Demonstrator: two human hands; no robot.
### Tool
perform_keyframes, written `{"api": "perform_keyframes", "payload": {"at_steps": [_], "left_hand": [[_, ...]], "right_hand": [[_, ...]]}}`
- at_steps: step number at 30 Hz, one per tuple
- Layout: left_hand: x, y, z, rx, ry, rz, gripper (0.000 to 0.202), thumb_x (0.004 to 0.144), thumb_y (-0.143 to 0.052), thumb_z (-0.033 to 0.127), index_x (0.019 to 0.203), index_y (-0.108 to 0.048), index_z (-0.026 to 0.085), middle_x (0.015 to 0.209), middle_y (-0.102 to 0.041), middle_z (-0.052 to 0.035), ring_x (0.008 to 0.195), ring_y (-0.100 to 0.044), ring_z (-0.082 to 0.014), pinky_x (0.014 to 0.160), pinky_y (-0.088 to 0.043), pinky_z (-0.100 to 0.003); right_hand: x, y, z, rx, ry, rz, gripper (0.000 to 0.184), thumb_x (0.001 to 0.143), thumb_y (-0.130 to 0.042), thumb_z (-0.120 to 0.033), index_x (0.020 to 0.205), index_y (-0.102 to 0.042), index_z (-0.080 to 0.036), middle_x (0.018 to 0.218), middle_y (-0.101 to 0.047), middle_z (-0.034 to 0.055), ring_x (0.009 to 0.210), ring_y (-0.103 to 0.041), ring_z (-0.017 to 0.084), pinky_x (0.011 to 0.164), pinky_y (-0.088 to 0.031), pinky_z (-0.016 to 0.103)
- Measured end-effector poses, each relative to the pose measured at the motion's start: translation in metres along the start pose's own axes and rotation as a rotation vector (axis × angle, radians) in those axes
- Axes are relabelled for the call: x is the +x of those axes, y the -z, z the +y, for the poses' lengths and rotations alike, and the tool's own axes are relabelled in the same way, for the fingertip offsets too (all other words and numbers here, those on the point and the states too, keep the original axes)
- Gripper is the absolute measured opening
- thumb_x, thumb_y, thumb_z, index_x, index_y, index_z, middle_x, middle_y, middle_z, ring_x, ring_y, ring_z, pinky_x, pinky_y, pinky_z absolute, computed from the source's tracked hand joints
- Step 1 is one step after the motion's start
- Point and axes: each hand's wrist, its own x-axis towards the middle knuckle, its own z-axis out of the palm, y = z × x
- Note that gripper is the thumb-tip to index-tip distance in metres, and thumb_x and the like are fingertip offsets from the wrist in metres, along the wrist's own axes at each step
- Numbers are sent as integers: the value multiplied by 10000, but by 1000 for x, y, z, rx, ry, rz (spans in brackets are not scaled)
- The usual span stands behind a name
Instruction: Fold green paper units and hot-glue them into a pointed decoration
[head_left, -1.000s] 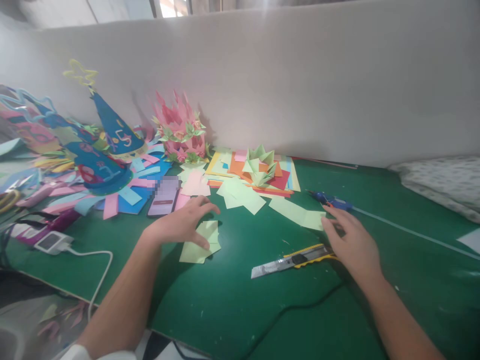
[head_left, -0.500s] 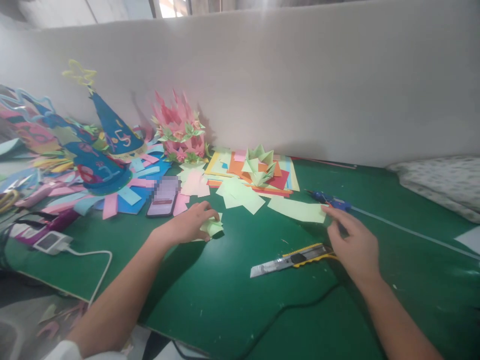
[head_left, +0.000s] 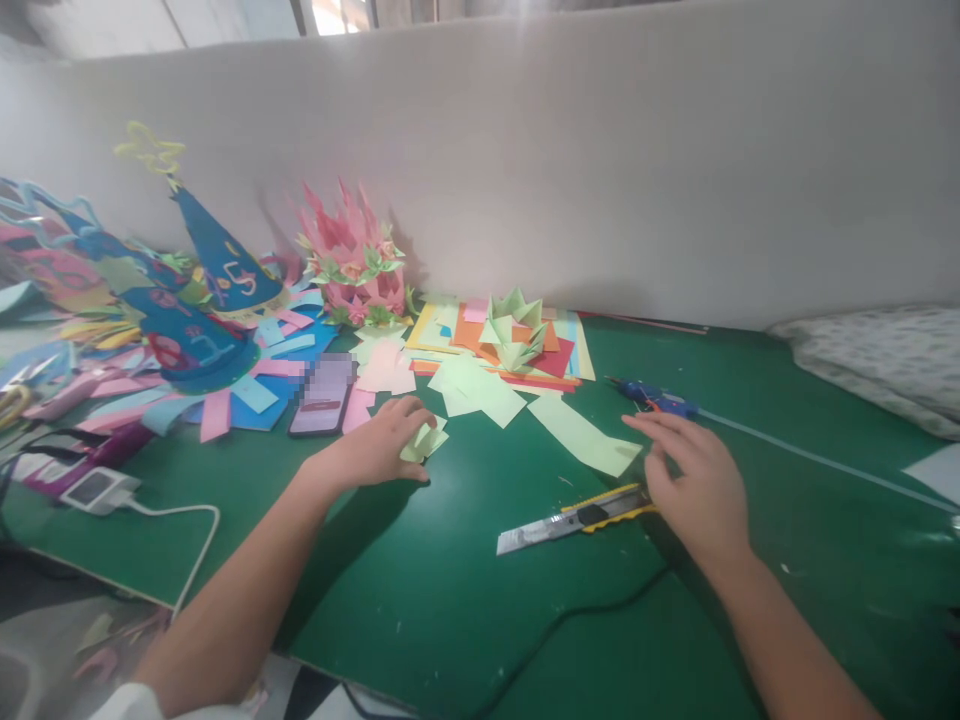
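Observation:
My left hand (head_left: 384, 440) hovers over small pale green paper pieces (head_left: 426, 440) on the table, thumb and fingers apart. Whether its fingertips touch the paper is hard to tell. My right hand (head_left: 694, 480) is open, its fingers stretched out just right of a long pale green paper strip (head_left: 586, 436) that lies on the table. A yellow utility knife (head_left: 574, 519) with its blade out rests below the strip, its rear end near my right hand. Behind that hand lies a blue glue gun (head_left: 656, 398).
A folded green paper crown (head_left: 517, 330) stands on coloured sheets at the back. Left of it are a pink paper crown (head_left: 356, 260), blue cone hats (head_left: 225, 260), a phone (head_left: 322, 400) and a white charger (head_left: 101, 488). A black cable (head_left: 559, 625) crosses the green table (head_left: 450, 570).
My right hand has let go of the green paper strip, whose right end has dropped toward the knife. My left hand's thumb and fingers have spread apart over the small green pieces.

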Motion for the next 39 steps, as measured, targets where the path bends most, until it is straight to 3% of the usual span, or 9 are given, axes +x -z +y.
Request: {"api": "perform_keyframes", "payload": {"at_steps": [2, 4, 9, 15, 20, 24, 33, 36, 39], "left_hand": [[-2, -1, -1, 37, 35, -7, 800, 639, -760, 403, 1319, -365, 252, 1360, -354, -119, 1204, -372, -336, 953, -367, -451], [-4, -3, -2, 57, 57, -46, 875, 608, -781, 400, 1351, -336, 276, 1401, -324, -121, 1210, -365, -361, 947, -361, -469], [-9, -5, -5, -1, 66, -37, 624, 730, -700, 297, 1292, -432, 259, 1319, -429, -97, 1126, -453, -294, 919, -389, -419], [-3, -14, 9, -68, -53, 55, 390, 774, -656, 256, 1151, -559, 220, 1232, -477, -100, 1052, -517, -252, 885, -434, -378], [19, -27, 43, -80, -248, 16, 288, 795, -643, 234, 1077, -607, 187, 1188, -509, -110, 1036, -541, -236, 869, -456, -343], [58, -40, 73, -61, -395, 54, 255, 793, -651, 261, 1018, -627, 145, 1137, -537, -131, 1022, -544, -238, 878, -450, -340], [171, -63, 128, -89, -501, 156, 378, 773, -675, 297, 1097, -598, 118, 1140, -549, -152, 1001, -545, -237, 891, -439, -364], [176, -60, 129, -165, -507, 180, 540, 710, -725, 369, 1148, -557, 100, 1176, -518, -182, 1028, -538, -263, 889, -443, -382], [151, -46, 113, -194, -525, 185, 594, 708, -716, 415, 1194, -506, 144, 1208, -481, -160, 1080, -502, -277, 917, -417, -394]], "right_hand": [[-2, -2, 3, -1, -56, -51, 386, 765, -415, -93, 1046, -651, -210, 1085, -652, 58, 979, -606, 229, 811, -484, 346], [-4, -3, 4, -11, -103, -114, 434, 735, -422, -93, 1089, -635, -226, 1155, -633, 39, 1004, -608, 222, 774, -498, 313], [-7, -4, 5, -29, -179, -262, 452, 709, -416, -102, 1063, -650, -260, 1167, -639, -4, 883, -657, 182, 625, -511, 261], [-8, -8, 7, 50, -171, -288, 292, 771, -435, -197, 872, -704, -247, 1002, -706, 1, 885, -664, 197, 699, -525, 289], [-6, -4, 4, 85, -256, -32, 236, 801, -486, -253, 861, -712, -225, 925, -717, 27, 880, -662, 206, 740, -517, 305], [-1, 3, 1, 116, -293, 210, 210, 823, -524, -260, 885, -710, -185, 914, -715, 59, 843, -659, 202, 779, -508, 317], [1, 13, -3, 133, -343, 370, 210, 852, -536, -261, 947, -692, -161, 789, -694, 61, 710, -645, 188, 715, -526, 327], [2, 15, -5, 135, -342, 366, 197, 857, -533, -259, 945, -688, -177, 818, -697, 66, 730, -649, 193, 727, -527, 335], [1, 15, -6, 133, -336, 351, 188, 851, -536, -257, 947, -686, -196, 849, -701, 59, 747, -654, 198, 743, -531, 353]]}}
